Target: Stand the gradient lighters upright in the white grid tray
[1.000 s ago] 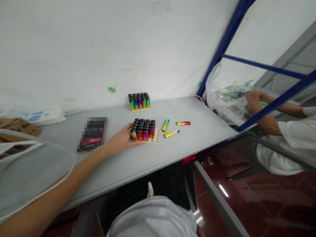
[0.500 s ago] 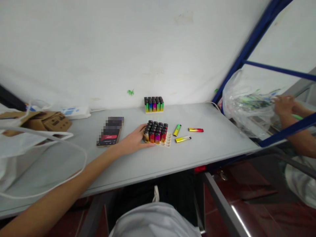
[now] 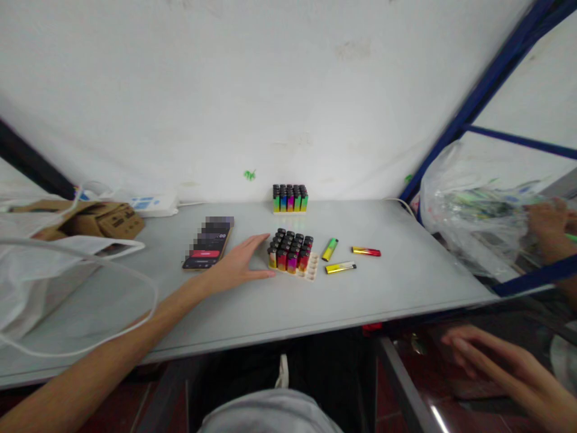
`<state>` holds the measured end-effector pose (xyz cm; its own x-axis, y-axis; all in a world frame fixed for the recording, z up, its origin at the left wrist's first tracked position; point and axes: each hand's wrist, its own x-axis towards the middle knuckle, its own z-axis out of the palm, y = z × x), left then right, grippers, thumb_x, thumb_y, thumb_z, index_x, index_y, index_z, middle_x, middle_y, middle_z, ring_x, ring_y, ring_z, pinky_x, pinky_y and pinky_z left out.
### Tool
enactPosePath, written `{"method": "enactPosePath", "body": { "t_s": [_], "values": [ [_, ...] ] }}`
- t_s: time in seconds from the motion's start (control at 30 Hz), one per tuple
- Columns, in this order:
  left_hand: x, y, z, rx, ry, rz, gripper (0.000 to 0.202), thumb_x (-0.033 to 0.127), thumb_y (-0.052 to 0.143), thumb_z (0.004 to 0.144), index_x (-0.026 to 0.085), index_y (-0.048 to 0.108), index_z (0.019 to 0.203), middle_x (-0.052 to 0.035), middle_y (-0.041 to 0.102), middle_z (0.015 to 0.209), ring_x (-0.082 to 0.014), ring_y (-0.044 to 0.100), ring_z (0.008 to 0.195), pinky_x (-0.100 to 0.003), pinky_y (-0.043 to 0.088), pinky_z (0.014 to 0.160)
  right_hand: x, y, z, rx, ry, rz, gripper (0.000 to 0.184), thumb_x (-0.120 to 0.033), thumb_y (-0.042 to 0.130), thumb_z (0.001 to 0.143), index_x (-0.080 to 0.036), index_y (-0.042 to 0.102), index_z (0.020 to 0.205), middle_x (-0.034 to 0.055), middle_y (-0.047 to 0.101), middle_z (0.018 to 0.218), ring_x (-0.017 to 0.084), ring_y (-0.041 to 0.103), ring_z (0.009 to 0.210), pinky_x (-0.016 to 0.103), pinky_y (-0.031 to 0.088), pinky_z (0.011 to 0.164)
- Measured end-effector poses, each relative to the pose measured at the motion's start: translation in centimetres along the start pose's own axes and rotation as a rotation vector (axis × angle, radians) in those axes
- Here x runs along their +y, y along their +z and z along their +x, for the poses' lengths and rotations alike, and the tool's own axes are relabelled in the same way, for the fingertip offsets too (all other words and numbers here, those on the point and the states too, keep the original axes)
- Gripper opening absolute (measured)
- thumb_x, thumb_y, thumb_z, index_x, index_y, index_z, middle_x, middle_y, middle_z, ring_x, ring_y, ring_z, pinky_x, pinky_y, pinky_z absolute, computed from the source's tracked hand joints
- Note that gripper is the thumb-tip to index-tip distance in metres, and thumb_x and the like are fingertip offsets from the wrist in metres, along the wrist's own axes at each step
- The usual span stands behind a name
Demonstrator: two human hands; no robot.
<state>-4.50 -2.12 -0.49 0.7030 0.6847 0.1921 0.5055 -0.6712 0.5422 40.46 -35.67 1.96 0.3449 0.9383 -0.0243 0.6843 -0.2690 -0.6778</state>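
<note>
My left hand (image 3: 238, 264) is open beside the left end of a pale tray (image 3: 311, 266), its thumb and fingers spread. A small gap lies between the fingertips and the lighters. Black-topped lighters (image 3: 288, 258) stand upright in rows in this tray, while the holes at its right end hold none. Three loose lighters lie to the right: a green-yellow one (image 3: 330, 249), a yellow one (image 3: 341, 267) and a red-gold one (image 3: 366, 251). At the lower right, off the table's edge, my right hand (image 3: 500, 367) hangs with loosely bent, slightly blurred fingers and nothing visible in it.
Another block of upright lighters (image 3: 290, 199) stands against the wall. A phone (image 3: 207, 243) lies left of my hand. Cardboard (image 3: 112, 221), a white bag (image 3: 54, 276) and a white cable (image 3: 155, 288) occupy the left. Beyond the blue frame (image 3: 487, 66), a co-worker's hand (image 3: 547, 222) touches a plastic bag.
My left hand has let go of the lighter tray and drawn slightly left. My right hand has come into view at the lower right. The whole view has shifted a little.
</note>
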Motion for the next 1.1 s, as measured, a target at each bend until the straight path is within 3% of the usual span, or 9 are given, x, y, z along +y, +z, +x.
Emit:
{"method": "enactPosePath", "body": {
  "t_s": [0.1, 0.2, 0.3, 0.37, 0.47, 0.63, 0.83, 0.93, 1.1],
  "values": [
    [0.0, 0.2, 1.9, -0.012, 0.02, -0.039, 0.106, 0.08, 0.081, 0.078, 0.019, 0.05, 0.159, -0.0152, 0.054, 0.164, -0.0416, 0.053, 0.149, -0.054, 0.039, 0.129, -4.7, 0.5, 8.2, -0.079, -0.258, 0.042, 0.031, -0.056, 0.067, 0.099, -0.032, 0.081, 0.111, 0.01, 0.08, 0.109, 0.033, 0.077, 0.099, 0.049, 0.069, 0.085],
    [-0.4, 0.4, 2.9, -0.053, 0.016, -0.059, 0.104, 0.078, 0.086, 0.072, 0.019, 0.058, 0.153, -0.0161, 0.056, 0.162, -0.0428, 0.054, 0.148, -0.055, 0.038, 0.13, -9.0, 3.3, 15.6, -0.084, -0.619, -0.026, 0.037, -0.053, 0.067, 0.101, -0.029, 0.076, 0.129, 0.0126, 0.073, 0.135, 0.033, 0.069, 0.126, 0.053, 0.058, 0.112],
    [-0.8, 0.6, 3.1, -0.056, 0.01, -0.07, 0.106, 0.078, 0.088, 0.069, 0.018, 0.06, 0.151, -0.0179, 0.056, 0.161, -0.0429, 0.054, 0.148, -0.055, 0.038, 0.13, -10.5, 6.9, 20.5, -0.161, -0.784, -0.16, 0.056, -0.052, 0.076, 0.097, -0.033, 0.066, 0.149, 0.0123, 0.055, 0.161, 0.036, 0.051, 0.15, 0.058, 0.045, 0.125],
    [-1.0, 0.9, 2.9, -0.038, 0.021, -0.077, 0.104, 0.076, 0.089, 0.07, 0.019, 0.059, 0.152, -0.0178, 0.056, 0.161, -0.0418, 0.054, 0.148, -0.054, 0.039, 0.13, -10.1, 8.9, 22.2, -0.238, -0.821, -0.194, 0.057, -0.049, 0.075, 0.098, -0.033, 0.064, 0.151, 0.0123, 0.052, 0.165, 0.035, 0.048, 0.153, 0.059, 0.042, 0.126],
    [-1.0, 1.3, 2.5, -0.01, 0.04, -0.074, 0.1, 0.073, 0.088, 0.074, 0.018, 0.058, 0.151, -0.0186, 0.055, 0.162, -0.0397, 0.053, 0.15, -0.052, 0.038, 0.13, -9.1, 10.5, 23.3, -0.266, -0.833, -0.175, 0.046, -0.046, 0.067, 0.104, -0.029, 0.068, 0.147, 0.0133, 0.061, 0.156, 0.032, 0.058, 0.144, 0.055, 0.047, 0.124],
    [-0.1, 1.8, 2.5, 0.028, 0.054, -0.029, 0.094, 0.072, 0.085, 0.077, 0.018, 0.057, 0.149, -0.0185, 0.057, 0.158, -0.0396, 0.052, 0.149, -0.054, 0.037, 0.13, -9.1, 10.2, 22.7, -0.145, -0.835, -0.158, 0.04, -0.046, 0.061, 0.107, -0.028, 0.072, 0.141, 0.0128, 0.07, 0.144, 0.032, 0.065, 0.135, 0.055, 0.051, 0.119],
    [1.7, 2.2, 2.1, 0.062, 0.014, 0.01, 0.086, 0.065, 0.082, 0.083, 0.016, 0.055, 0.148, -0.0211, 0.054, 0.159, -0.039, 0.051, 0.15, -0.052, 0.036, 0.131, -9.6, 10.5, 20.5, -0.184, -0.897, -0.271, 0.059, -0.054, 0.074, 0.098, -0.031, 0.063, 0.152, 0.0139, 0.06, 0.158, 0.036, 0.055, 0.146, 0.061, 0.046, 0.123],
    [3.4, 2.8, -0.9, 0.1, -0.043, 0.071, 0.084, 0.058, 0.072, 0.096, 0.011, 0.043, 0.158, -0.0244, 0.044, 0.166, -0.0368, 0.042, 0.157, -0.05, 0.031, 0.134, -9.1, 11.4, 20.5, -0.179, -0.916, -0.291, 0.045, -0.051, 0.067, 0.103, -0.031, 0.07, 0.143, 0.0139, 0.064, 0.152, 0.035, 0.06, 0.141, 0.061, 0.049, 0.12],
    [7.4, 4.4, -8.5, 0.185, -0.14, 0.114, 0.067, 0.046, 0.057, 0.108, 0.021, 0.033, 0.166, -0.0189, 0.035, 0.173, -0.0343, 0.034, 0.163, -0.053, 0.032, 0.133, -8.4, 12.3, 22.4, -0.118, -0.959, -0.261, 0.04, -0.051, 0.056, 0.108, -0.027, 0.076, 0.132, 0.0156, 0.07, 0.135, 0.034, 0.068, 0.126, 0.057, 0.056, 0.114]
  ]
}}
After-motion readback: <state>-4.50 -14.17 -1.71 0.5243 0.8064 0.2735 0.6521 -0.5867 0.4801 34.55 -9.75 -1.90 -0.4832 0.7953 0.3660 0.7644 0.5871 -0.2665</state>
